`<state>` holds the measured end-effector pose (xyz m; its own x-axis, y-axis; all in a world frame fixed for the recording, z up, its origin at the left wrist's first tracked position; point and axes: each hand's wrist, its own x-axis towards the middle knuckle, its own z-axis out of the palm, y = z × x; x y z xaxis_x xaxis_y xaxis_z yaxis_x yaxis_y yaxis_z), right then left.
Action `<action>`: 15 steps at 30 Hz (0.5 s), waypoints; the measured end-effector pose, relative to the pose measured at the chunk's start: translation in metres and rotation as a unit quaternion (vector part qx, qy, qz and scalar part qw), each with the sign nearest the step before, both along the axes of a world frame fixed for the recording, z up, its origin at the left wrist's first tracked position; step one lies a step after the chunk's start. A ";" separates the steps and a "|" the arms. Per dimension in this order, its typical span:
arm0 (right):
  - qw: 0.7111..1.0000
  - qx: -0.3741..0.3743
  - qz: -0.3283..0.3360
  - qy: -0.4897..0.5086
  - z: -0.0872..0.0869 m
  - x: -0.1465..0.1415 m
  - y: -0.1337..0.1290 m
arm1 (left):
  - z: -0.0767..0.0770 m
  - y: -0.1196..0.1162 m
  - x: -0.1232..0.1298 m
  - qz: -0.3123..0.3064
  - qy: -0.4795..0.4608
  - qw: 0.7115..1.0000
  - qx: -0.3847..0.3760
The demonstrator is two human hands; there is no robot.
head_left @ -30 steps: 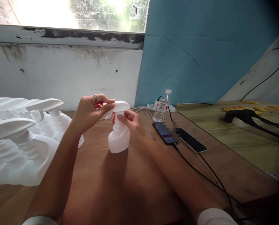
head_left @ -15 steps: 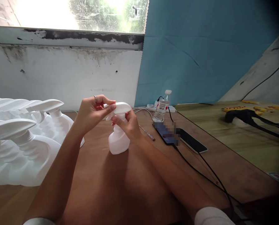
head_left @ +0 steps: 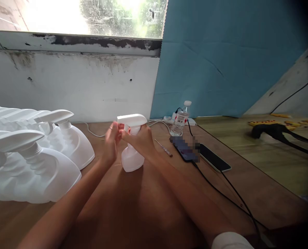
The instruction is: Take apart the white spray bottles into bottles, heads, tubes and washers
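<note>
A small white spray bottle [head_left: 132, 160] stands upright on the brown table, its long spray head [head_left: 132, 120] pointing left. My right hand [head_left: 143, 140] is wrapped round the bottle's neck just under the head, with the thumb reaching left across the front. On the left side, my left hand [head_left: 111, 140], wearing a ring, is at the trigger below the nozzle end. Motion smears this hand, so whether its fingers grip the trigger or only touch it does not show.
Several larger white spray bottles [head_left: 58, 166] stand in rows at the left. To the right are a thin screwdriver-like tool [head_left: 164, 148], a clear water bottle [head_left: 180, 119], a phone [head_left: 182, 148], a dark device [head_left: 213, 157] and black cables [head_left: 221, 192]. A power strip [head_left: 191, 122] lies behind.
My left hand has let go of the nozzle end of the spray head and dropped down to the trigger. My right hand keeps its hold at the neck; the view has shifted slightly.
</note>
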<state>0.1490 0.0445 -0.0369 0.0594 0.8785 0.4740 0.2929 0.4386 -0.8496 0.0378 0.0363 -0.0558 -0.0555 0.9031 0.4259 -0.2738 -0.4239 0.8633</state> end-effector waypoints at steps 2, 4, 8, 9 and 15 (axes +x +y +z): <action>1.000 0.003 -0.011 -0.001 0.001 0.001 0.002 | -0.037 -0.012 0.002 0.002 0.041 0.999 -0.029; 1.000 0.007 0.005 0.009 0.000 0.003 0.005 | -0.069 -0.025 -0.004 -0.019 0.115 0.992 -0.044; 0.995 0.037 0.092 0.005 -0.024 0.006 0.005 | -0.100 -0.044 -0.029 0.016 0.272 0.960 -0.061; 0.993 0.039 0.108 -0.001 -0.036 0.005 0.004 | -0.102 -0.047 -0.035 0.035 0.293 0.953 -0.065; 0.968 -0.043 0.224 0.106 -0.110 -0.026 -0.014 | -0.099 -0.082 -0.069 0.126 0.362 0.919 -0.096</action>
